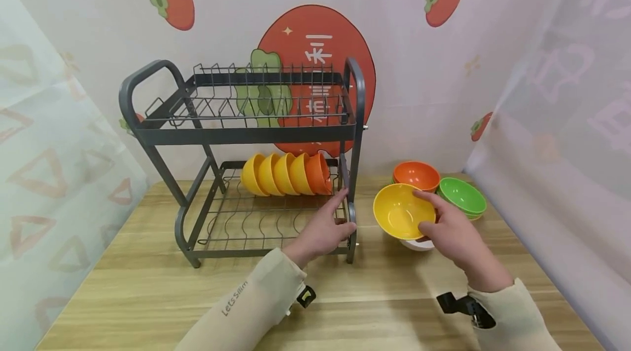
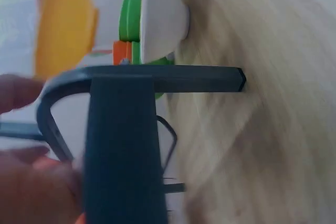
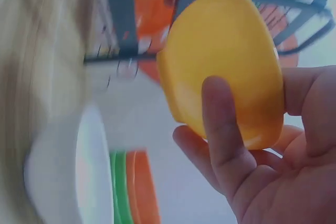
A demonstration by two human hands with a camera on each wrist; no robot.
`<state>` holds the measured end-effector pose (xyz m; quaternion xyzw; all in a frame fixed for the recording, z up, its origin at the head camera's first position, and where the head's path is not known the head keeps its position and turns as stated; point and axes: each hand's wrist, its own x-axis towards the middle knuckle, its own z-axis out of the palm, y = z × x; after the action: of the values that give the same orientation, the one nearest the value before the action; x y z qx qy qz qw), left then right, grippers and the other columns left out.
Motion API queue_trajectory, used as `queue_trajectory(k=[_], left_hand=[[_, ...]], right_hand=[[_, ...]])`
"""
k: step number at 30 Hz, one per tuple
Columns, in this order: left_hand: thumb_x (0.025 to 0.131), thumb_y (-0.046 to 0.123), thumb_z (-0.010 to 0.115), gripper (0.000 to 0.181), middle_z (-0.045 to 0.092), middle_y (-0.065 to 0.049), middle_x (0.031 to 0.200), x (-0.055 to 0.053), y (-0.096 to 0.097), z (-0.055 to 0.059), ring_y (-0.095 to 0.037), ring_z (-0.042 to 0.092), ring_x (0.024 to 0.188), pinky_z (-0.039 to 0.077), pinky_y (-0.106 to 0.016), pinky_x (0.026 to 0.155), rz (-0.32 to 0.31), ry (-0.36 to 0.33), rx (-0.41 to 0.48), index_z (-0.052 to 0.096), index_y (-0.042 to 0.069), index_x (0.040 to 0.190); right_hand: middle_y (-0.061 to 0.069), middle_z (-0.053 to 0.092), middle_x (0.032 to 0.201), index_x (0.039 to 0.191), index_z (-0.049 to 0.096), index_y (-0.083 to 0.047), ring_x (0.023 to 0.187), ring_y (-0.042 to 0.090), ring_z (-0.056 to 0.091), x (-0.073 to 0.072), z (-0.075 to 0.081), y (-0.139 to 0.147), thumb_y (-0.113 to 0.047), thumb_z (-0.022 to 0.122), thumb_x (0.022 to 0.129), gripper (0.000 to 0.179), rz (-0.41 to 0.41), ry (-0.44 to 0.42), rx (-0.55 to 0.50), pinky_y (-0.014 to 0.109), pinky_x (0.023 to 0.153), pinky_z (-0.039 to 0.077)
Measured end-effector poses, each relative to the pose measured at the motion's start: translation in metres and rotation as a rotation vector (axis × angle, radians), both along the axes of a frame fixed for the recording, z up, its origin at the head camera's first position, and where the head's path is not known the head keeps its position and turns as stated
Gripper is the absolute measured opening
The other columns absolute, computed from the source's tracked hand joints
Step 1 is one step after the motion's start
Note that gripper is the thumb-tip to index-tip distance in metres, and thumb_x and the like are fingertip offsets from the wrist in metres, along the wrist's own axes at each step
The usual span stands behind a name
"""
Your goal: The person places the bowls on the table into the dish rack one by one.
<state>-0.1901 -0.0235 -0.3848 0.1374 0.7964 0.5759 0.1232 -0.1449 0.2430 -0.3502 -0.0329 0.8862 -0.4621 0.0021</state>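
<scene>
My right hand [image 1: 458,239] pinches a yellow bowl [image 1: 401,211] by its right side, its inside facing the head camera. In the right wrist view, fingers and thumb wrap the bowl's wall [image 3: 231,40], and its foot shows at the left. My left hand [image 1: 317,233] reaches to the lower right side of a dark dish rack [image 1: 276,134], with index finger and thumb spread at the upright. On the lower tier, several yellow bowls [image 1: 266,176] stand on edge in a row, with orange [image 1: 317,176] at the right end.
Right of the rack, an orange bowl [image 1: 416,174] and green bowls [image 1: 463,196] sit at the back of the wooden table [image 1: 374,307]. A white bowl [image 1: 419,245] is partly hidden under the held one. Patterned cloth [image 1: 409,66] hangs behind and at both sides.
</scene>
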Motion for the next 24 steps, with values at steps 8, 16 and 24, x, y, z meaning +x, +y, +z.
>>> queue_trajectory(k=[8,16,24], left_hand=[[0.093,0.026,0.070,0.059,0.040,-0.008,0.135,0.033,-0.011,0.024,-0.029,0.065,0.101,0.056,-0.044,0.081,-0.023,0.017,0.250,0.043,0.032,0.145],[0.091,0.012,0.072,0.077,0.034,-0.012,0.146,0.040,-0.030,0.028,-0.033,0.067,0.099,0.055,-0.044,0.086,-0.277,-0.114,0.449,0.032,0.030,0.155],[0.091,0.016,0.071,0.070,0.038,-0.019,0.137,0.040,-0.048,0.030,-0.032,0.069,0.092,0.057,-0.045,0.081,-0.221,-0.103,0.433,0.038,0.023,0.152]], right_hand=[[0.022,0.041,0.144,0.152,0.042,-0.014,0.095,0.031,0.058,0.018,0.011,-0.034,0.001,0.060,0.092,0.064,0.118,-0.059,-0.213,0.034,0.073,0.057],[0.022,0.033,0.150,0.151,0.037,-0.005,0.096,0.035,0.063,0.025,0.009,-0.060,0.005,0.058,0.092,0.063,0.199,-0.141,-0.477,0.043,0.076,0.058],[0.022,0.042,0.146,0.145,0.044,-0.002,0.104,0.033,0.064,0.022,0.003,-0.076,-0.002,0.057,0.098,0.050,0.159,-0.038,-0.489,0.039,0.078,0.058]])
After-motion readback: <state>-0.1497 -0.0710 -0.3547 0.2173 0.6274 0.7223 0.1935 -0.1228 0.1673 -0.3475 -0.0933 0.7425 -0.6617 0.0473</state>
